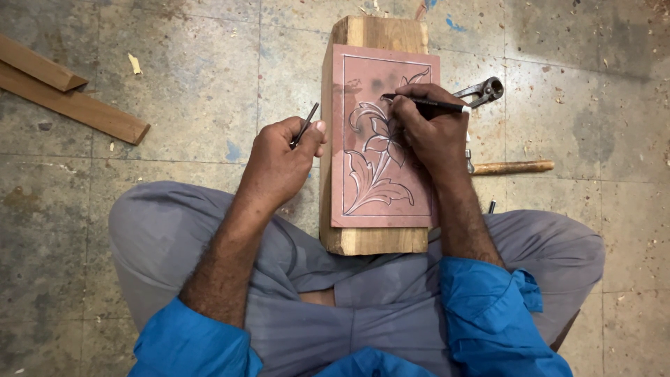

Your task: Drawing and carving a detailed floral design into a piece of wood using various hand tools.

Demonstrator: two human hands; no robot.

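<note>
We are sitting cross-legged on the floor (pixel 174 63), cataloguing from largest to smallest.

One wooden block (pixel 363 139): it is lying upright on the floor just ahead of our knees, and it is carrying one reddish panel (pixel 405 188) bearing a carved floral outline with leaves and a border line.

Two wooden strips (pixel 77 105): they are lying at the upper left, one overlapping the other, well apart from the block.

Our right hand (pixel 429 132): it is resting on the panel, its fingers (pixel 405 115) clenching around one black pen (pixel 429 104) with a white end, the tip touching the panel near the upper flower.

Our left hand (pixel 279 157): it is hovering just left of the block, its fingers (pixel 315 129) pinching one thin dark metal rod (pixel 305 124), held slanted.

One wooden-handled tool (pixel 513 167): it is lying on the floor right of the block, partly hidden by our right wrist.

One pair of metal pincers (pixel 481 91): it is lying beyond our right hand, jaws pointing away.

One small dark object (pixel 492 207): it is lying beside our right knee; we cannot tell its kind.
</note>
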